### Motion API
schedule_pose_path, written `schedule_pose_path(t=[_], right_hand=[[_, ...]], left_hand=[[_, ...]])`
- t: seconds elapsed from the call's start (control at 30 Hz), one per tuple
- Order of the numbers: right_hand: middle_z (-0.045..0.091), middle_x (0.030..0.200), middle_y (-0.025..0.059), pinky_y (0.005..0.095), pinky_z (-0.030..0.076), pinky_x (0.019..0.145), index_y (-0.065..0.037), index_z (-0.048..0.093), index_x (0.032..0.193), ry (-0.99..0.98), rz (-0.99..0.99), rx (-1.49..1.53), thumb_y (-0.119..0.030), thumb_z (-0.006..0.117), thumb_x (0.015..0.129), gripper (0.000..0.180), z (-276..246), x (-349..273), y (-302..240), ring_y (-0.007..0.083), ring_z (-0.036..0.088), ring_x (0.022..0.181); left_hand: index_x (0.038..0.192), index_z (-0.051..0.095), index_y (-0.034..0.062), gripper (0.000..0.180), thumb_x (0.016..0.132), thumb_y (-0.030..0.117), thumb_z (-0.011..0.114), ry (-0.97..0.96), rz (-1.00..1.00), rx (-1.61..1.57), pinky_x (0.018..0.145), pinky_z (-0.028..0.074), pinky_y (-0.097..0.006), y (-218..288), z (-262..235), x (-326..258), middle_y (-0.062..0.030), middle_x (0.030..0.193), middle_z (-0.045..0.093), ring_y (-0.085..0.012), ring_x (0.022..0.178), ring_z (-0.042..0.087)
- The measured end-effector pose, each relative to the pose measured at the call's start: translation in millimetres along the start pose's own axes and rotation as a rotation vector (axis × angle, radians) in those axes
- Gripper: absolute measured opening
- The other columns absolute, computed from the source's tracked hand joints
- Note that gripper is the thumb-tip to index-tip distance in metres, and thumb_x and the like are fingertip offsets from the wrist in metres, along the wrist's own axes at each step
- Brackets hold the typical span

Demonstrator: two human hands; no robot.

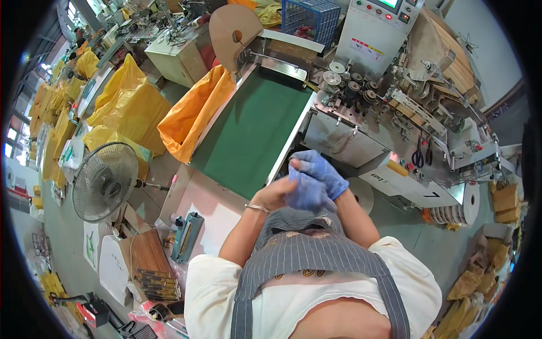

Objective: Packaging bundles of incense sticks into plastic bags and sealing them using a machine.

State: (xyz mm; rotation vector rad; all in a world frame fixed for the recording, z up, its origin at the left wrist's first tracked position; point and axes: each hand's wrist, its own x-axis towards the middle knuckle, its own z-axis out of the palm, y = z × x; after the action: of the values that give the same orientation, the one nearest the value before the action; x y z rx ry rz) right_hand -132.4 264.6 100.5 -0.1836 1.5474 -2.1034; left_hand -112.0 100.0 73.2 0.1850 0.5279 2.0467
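Note:
In front of my apron, my two hands meet over a crumpled blue work glove (305, 192). My left hand (274, 194) is bare, with a bracelet at the wrist, and its fingers close on the glove's left side. My right hand (327, 172) wears a similar blue glove with bare skin showing at the fingertips, and it grips the loose glove from above. The lower part of the loose glove is blurred by motion. Just beyond my hands lies a green conveyor belt (251, 127).
Left of the belt hangs an orange bag (197, 116); a wire fan (105, 182) stands farther left. A machine with a control panel (370, 39) and rollers rises at the right, with black scissors (418, 157) on it. A teal tool (188, 237) rests on the pink tabletop (217, 212).

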Motion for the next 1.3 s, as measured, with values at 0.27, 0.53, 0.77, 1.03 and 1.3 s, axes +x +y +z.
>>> schedule_pose_path(t=[0.27,0.53,0.77,1.03,1.3], right_hand=[[0.056,0.076,0.0006,0.0239,0.043,0.054,-0.009,0.057,0.082,0.476,-0.467,-0.297,-0.019,0.050,0.091,0.016,-7.5,-7.1,52.6,0.0099,0.051,0.065],[0.051,0.113,0.0131,0.0306,0.041,0.086,-0.012,0.064,0.089,0.479,-0.821,-0.837,-0.003,0.067,0.070,0.021,27.0,-49.2,-41.3,0.0248,0.051,0.103],[0.051,0.116,0.0127,0.0285,0.041,0.083,-0.007,0.058,0.086,0.299,-0.802,-0.712,-0.006,0.063,0.073,0.014,17.6,-43.7,-47.3,0.0188,0.050,0.095],[0.058,0.094,0.0016,0.0253,0.043,0.075,-0.003,0.056,0.099,0.285,-0.465,-0.373,-0.010,0.052,0.088,0.013,9.1,-39.5,-40.1,0.0102,0.050,0.082],[0.049,0.067,-0.0018,0.0220,0.036,0.052,-0.004,0.053,0.085,1.135,-0.789,-0.686,-0.008,0.051,0.089,0.006,-13.8,-17.3,-44.3,0.0057,0.043,0.060]], left_hand=[[0.115,0.054,0.0028,0.034,0.085,0.017,0.062,0.310,0.210,0.570,0.096,0.037,-0.031,6.1,51.2,-0.3,-0.0032,0.118,0.054,-0.0137,0.109,0.048],[0.120,0.047,-0.0011,0.038,0.083,0.003,0.053,0.366,0.489,1.224,0.093,0.038,-0.030,0.7,50.9,5.9,-0.0108,0.118,0.051,-0.0193,0.109,0.048],[0.130,0.039,-0.0019,0.048,0.083,-0.001,0.049,0.248,0.486,1.391,0.102,0.030,-0.030,1.1,52.5,3.8,-0.0147,0.131,0.045,-0.0226,0.124,0.040],[0.125,0.047,-0.0001,0.044,0.082,-0.003,0.055,0.263,0.426,0.832,0.096,0.038,-0.027,-4.2,58.2,-12.7,-0.0051,0.118,0.055,-0.0122,0.108,0.051],[0.126,0.043,0.0013,0.042,0.087,0.013,0.055,0.205,0.464,0.415,0.091,0.043,-0.030,6.1,61.1,-15.4,-0.0075,0.117,0.055,-0.0176,0.105,0.054]])
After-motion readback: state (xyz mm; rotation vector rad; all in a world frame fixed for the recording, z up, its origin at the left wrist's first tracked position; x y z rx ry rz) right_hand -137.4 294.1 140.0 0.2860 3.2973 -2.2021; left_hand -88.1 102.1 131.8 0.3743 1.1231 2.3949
